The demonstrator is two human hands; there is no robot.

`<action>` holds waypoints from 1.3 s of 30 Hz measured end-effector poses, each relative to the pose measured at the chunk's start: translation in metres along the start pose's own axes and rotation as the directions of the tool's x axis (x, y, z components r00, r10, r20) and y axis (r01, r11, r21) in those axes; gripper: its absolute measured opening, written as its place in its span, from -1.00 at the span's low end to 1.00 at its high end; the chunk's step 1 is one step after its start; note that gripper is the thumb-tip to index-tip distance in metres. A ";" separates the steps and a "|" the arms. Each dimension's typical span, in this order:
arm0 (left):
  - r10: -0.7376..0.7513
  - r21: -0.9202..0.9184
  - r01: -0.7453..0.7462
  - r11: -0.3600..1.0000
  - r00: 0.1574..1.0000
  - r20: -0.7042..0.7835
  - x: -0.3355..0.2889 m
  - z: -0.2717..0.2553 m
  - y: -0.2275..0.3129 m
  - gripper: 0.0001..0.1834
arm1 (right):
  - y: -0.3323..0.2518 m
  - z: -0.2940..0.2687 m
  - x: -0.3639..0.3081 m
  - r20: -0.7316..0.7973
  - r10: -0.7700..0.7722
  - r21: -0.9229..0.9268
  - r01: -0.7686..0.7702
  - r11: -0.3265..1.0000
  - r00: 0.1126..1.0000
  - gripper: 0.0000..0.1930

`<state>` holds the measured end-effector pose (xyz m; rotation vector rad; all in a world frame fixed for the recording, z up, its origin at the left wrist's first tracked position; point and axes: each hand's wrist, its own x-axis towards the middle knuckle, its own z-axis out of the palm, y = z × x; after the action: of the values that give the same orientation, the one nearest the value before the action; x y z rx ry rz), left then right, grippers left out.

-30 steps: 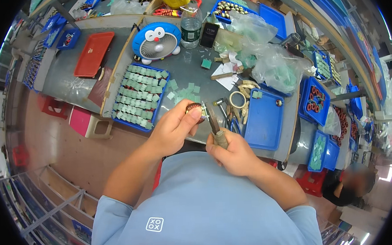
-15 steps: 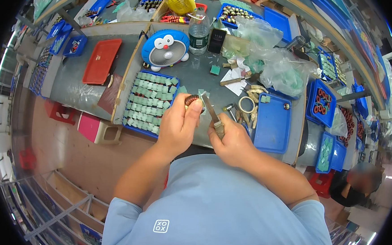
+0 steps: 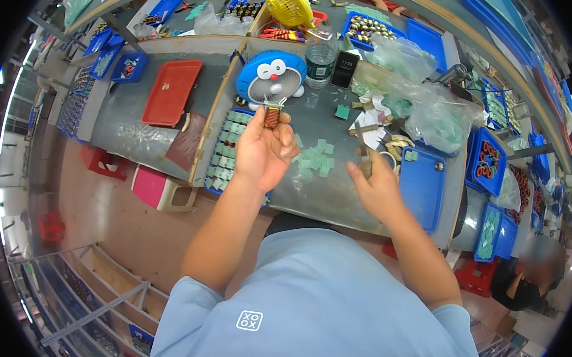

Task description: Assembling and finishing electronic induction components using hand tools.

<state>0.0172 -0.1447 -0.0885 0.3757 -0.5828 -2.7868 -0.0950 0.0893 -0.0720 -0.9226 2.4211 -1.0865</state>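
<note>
My left hand (image 3: 261,155) is raised over the bench and pinches a copper-wound coil (image 3: 272,118) between thumb and fingers. Pale leads stick up from the coil's top. On the right, my right hand (image 3: 379,187) is closed around a narrow flat blade-like tool (image 3: 361,137) that points away from me; its handle is mostly hidden by my fingers. The two hands are well apart. Between them lies a loose heap of green square pieces (image 3: 315,158). Behind my left forearm, a blue tray (image 3: 211,184) holds rows of green-topped parts, partly covered.
A shallow blue tray (image 3: 424,196) lies at the right. A cartoon-faced blue fan (image 3: 244,83), a clear bottle (image 3: 319,64) and a phone (image 3: 345,69) stand at the back. Plastic bags (image 3: 436,120) crowd the back right. A wooden divider (image 3: 214,121) runs along the left.
My hands have moved apart: the left lifted the coil away, the right carried the tool rightward. The heap of green squares has come into view, and the whole scene has shifted right.
</note>
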 end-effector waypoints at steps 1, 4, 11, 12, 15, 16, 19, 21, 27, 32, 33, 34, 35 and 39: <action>-0.001 -0.048 0.003 0.999 1.000 0.031 -0.001 0.003 0.005 -0.45 | 0.006 0.007 -0.006 0.110 0.117 -0.032 -0.115 0.993 0.987 -0.52; -0.010 -0.098 0.018 0.995 0.996 0.084 0.002 0.008 0.014 -0.44 | 0.014 0.036 -0.029 0.237 0.160 -0.037 -0.156 0.987 0.958 -0.49; 0.007 -0.041 -0.001 0.999 0.988 0.157 0.000 0.006 0.023 -0.46 | 0.004 0.066 -0.033 0.163 0.142 0.142 -0.166 0.976 0.976 -0.51; 0.010 -0.039 -0.003 0.999 0.984 0.178 -0.001 0.006 0.025 -0.46 | 0.003 0.067 -0.032 0.160 0.142 0.145 -0.166 0.976 0.977 -0.51; -0.005 -0.039 0.012 0.999 0.985 0.173 -0.005 0.007 0.030 -0.46 | -0.003 0.067 -0.025 0.131 0.125 0.140 -0.143 0.980 0.983 -0.53; 0.000 -0.039 0.007 0.999 0.985 0.170 -0.006 0.006 0.031 -0.46 | -0.006 0.068 -0.023 0.121 0.126 0.168 -0.146 0.975 0.985 -0.54; -0.017 -0.025 0.020 0.999 0.991 0.132 -0.008 0.003 0.032 -0.44 | -0.012 0.074 -0.020 0.101 0.110 0.192 -0.128 0.973 0.989 -0.56; -0.017 -0.014 0.019 1.000 0.992 0.123 -0.010 0.003 0.033 -0.43 | -0.016 0.077 -0.017 0.083 0.096 0.188 -0.111 0.976 0.992 -0.57; -0.109 0.068 0.106 0.992 0.993 0.045 -0.020 0.012 0.013 -0.43 | -0.047 0.057 0.004 0.002 0.098 0.648 -0.076 0.758 0.995 -0.57; -0.284 0.313 0.274 0.909 0.959 -0.014 -0.035 0.031 -0.008 -0.47 | -0.061 0.035 0.017 0.042 -0.030 0.805 -0.016 0.594 0.999 -0.54; -0.323 0.336 0.301 0.892 0.947 0.008 -0.034 0.030 -0.011 -0.44 | -0.060 0.031 0.015 0.043 -0.048 0.773 -0.002 0.634 0.998 -0.54; -0.325 0.334 0.303 0.892 0.946 0.010 -0.035 0.030 -0.012 -0.44 | -0.060 0.028 0.014 0.049 -0.069 0.741 0.010 0.671 0.996 -0.55; -0.299 0.555 0.266 0.788 0.954 -0.031 -0.035 0.030 -0.013 -0.41 | -0.062 0.026 0.009 0.030 -0.062 0.751 0.018 0.660 0.998 -0.56; 0.134 0.916 -0.225 0.332 0.972 0.190 -0.042 0.043 -0.026 -0.50 | -0.055 0.024 0.002 -0.048 0.006 0.627 0.025 0.779 0.999 -0.58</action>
<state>0.0374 -0.0935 -0.0532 0.3515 -2.1131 -1.9137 -0.0602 0.0480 -0.0459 -0.6724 1.8503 -1.7790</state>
